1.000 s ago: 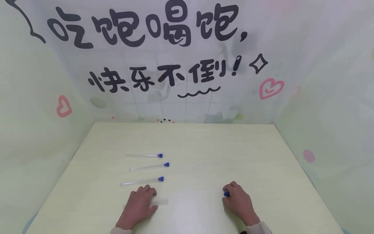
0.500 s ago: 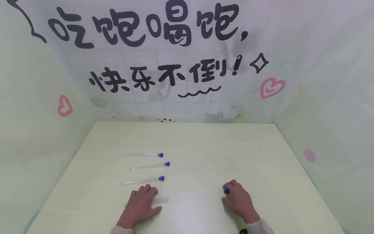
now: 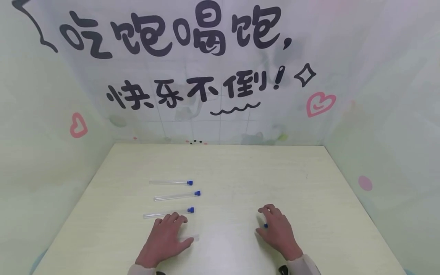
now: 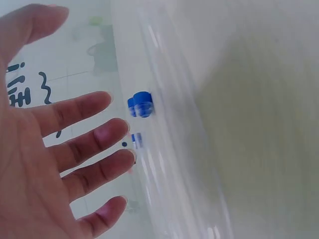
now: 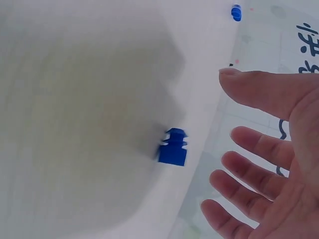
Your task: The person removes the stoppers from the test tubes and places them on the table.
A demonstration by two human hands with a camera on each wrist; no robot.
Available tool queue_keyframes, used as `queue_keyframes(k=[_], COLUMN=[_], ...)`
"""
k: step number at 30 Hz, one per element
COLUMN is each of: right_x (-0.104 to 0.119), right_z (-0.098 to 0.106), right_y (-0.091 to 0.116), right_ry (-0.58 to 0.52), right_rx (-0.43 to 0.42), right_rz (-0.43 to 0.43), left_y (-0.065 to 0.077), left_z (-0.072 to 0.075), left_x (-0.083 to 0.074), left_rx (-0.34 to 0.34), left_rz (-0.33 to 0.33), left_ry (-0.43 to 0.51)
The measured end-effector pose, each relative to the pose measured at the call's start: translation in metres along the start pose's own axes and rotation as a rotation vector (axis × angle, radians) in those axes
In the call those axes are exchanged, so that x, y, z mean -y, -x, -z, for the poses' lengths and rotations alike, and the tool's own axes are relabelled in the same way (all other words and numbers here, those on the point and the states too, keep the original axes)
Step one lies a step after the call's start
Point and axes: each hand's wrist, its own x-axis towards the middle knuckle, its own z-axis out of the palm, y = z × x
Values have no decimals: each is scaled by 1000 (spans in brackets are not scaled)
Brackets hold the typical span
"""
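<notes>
My left hand (image 3: 164, 238) hovers with spread fingers over an uncapped clear test tube (image 4: 172, 114), which lies on the table and is partly hidden by the hand in the head view. In the left wrist view the thumb and fingers stand apart from the tube. On the right, my right hand (image 3: 277, 233) is spread above a loose blue cap (image 5: 173, 148). That stepped cap rests on the table, with a gap between it and my fingers; in the head view only a bit of it shows beside the thumb.
Three clear test tubes with blue caps lie in a loose column on the left half of the table (image 3: 240, 172): a far tube (image 3: 168, 182), a middle tube (image 3: 175, 196) and a near tube (image 3: 166, 214). Printed cloth walls (image 3: 220, 130) enclose the table's back and sides.
My right hand has spread its fingers and let go of the blue cap, moving slightly forward and left. The left thumb and forefinger have opened wider over the uncapped tube.
</notes>
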Motion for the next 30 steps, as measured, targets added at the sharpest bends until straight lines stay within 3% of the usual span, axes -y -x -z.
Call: queue_keyframes(k=[9, 17, 20, 24, 30], right_x=[16, 30, 34, 41, 55], right_z=[2, -6, -8, -12, -23], right_y=[-11, -25, -31, -41, -46], right_ry=[-20, -40, -55, -54, -71], right_rx=[-133, -258, -241, -171, -100], right_rz=[92, 174, 181, 172, 171], left_y=[-2, -12, -20, -34, -39], left_z=[9, 10, 12, 14, 16], left_x=[-4, -1, 3, 8, 21], left_rx=[-29, -140, -149, -112, 14], left_rz=[-17, -20, -24, -39, 20], left_ry=[16, -28, -48, -69, -89])
